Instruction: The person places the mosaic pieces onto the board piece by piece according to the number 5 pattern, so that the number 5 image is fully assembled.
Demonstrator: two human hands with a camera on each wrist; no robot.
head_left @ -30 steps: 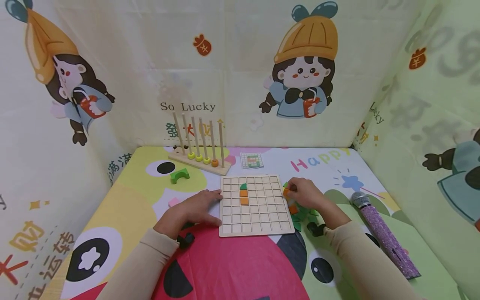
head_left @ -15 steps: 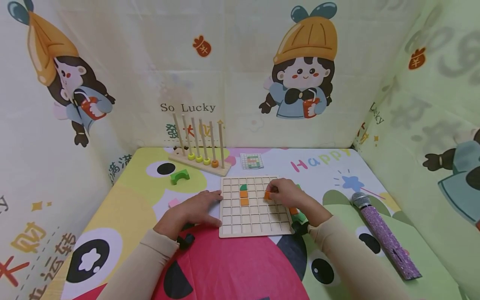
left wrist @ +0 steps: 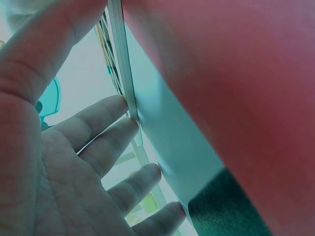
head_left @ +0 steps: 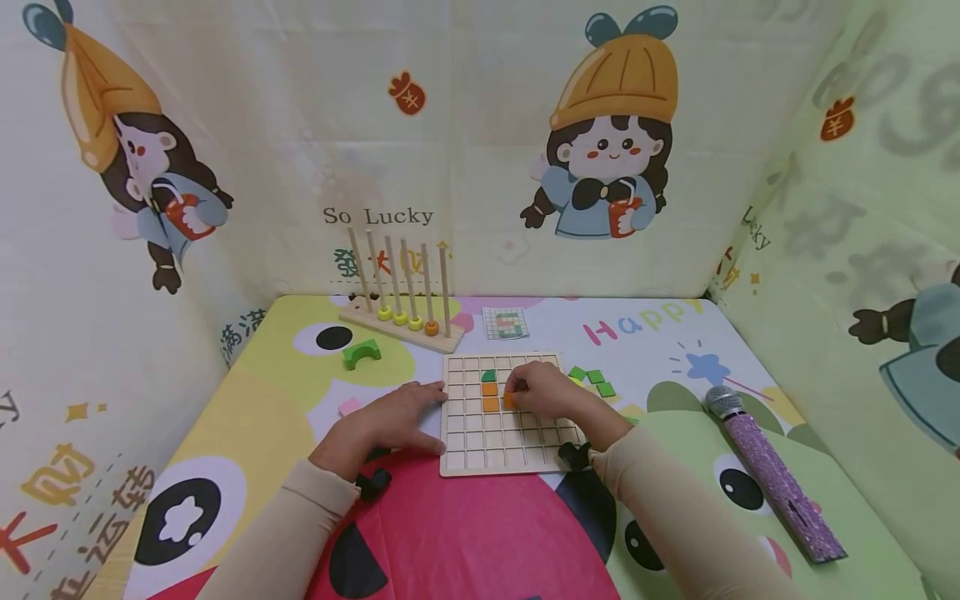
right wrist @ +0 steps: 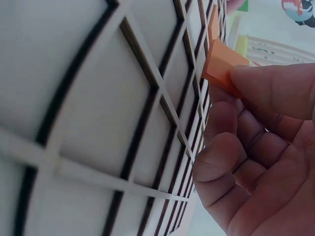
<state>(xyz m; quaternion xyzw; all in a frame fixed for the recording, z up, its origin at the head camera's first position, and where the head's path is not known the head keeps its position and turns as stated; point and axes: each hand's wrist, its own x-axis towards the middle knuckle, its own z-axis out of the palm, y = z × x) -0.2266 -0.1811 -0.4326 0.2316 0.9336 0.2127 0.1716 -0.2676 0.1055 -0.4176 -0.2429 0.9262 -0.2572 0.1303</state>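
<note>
A pale wooden grid board lies on the table in the head view. In one of its columns sit a green rounded tile and, below it, two orange square tiles. My right hand pinches another orange square tile between thumb and fingers, tilted right at the grid in the right wrist view. My left hand rests against the board's left edge, thumb and fingers spread, fingertips touching the edge in the left wrist view.
Several loose green tiles lie right of the board. Behind it are a small pattern card and a wooden peg stand with beads. A green arch block lies at left, a glittery purple microphone at right.
My right hand has carried an orange tile from the pile right of the board leftward over the grid, close to the placed orange tiles. My left hand stays at the board's edge.
</note>
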